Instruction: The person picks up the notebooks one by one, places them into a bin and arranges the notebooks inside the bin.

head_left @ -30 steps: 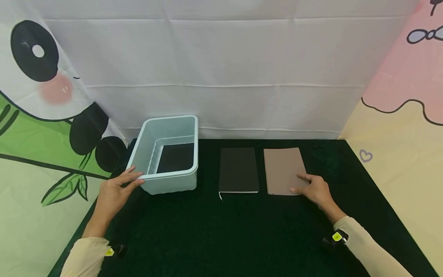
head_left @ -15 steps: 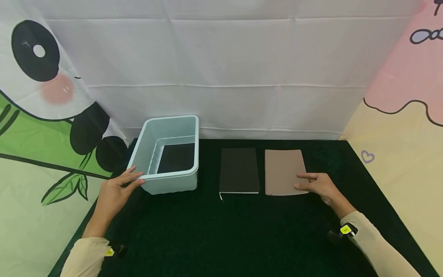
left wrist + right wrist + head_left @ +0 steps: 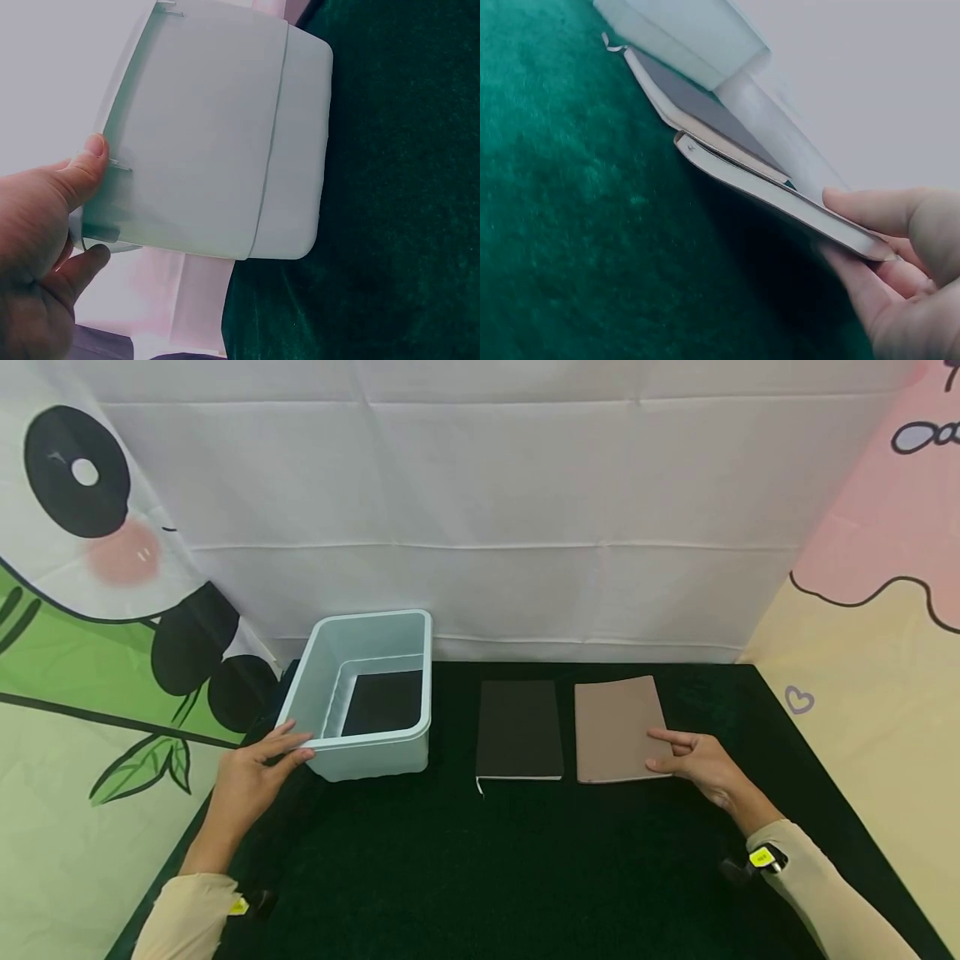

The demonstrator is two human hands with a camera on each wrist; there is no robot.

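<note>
My left hand (image 3: 249, 781) holds the near left corner of a pale blue plastic bin (image 3: 371, 756), thumb and fingers on its rim. Inside, a flat black rectangle (image 3: 382, 702) lies on the bottom; its kind is unclear. The right hand (image 3: 708, 768) pinches the right edge of a tan notebook (image 3: 618, 731). In the right wrist view that notebook (image 3: 772, 196) tilts, its gripped edge raised above the cloth with dark shadow beneath. Between bin and tan notebook lies a black notebook (image 3: 519, 727) with a white ribbon (image 3: 479, 787) poking out at its lower left corner.
Dark green velvety cloth (image 3: 480, 868) covers the table. A white fabric backdrop (image 3: 495, 510) stands right behind the bin and notebooks. Printed cartoon cloths (image 3: 862, 693) flank both sides.
My right hand has shifted slightly to the right along with the tan notebook's edge, and the notebook's right side has risen a little. The left hand and bin stay put.
</note>
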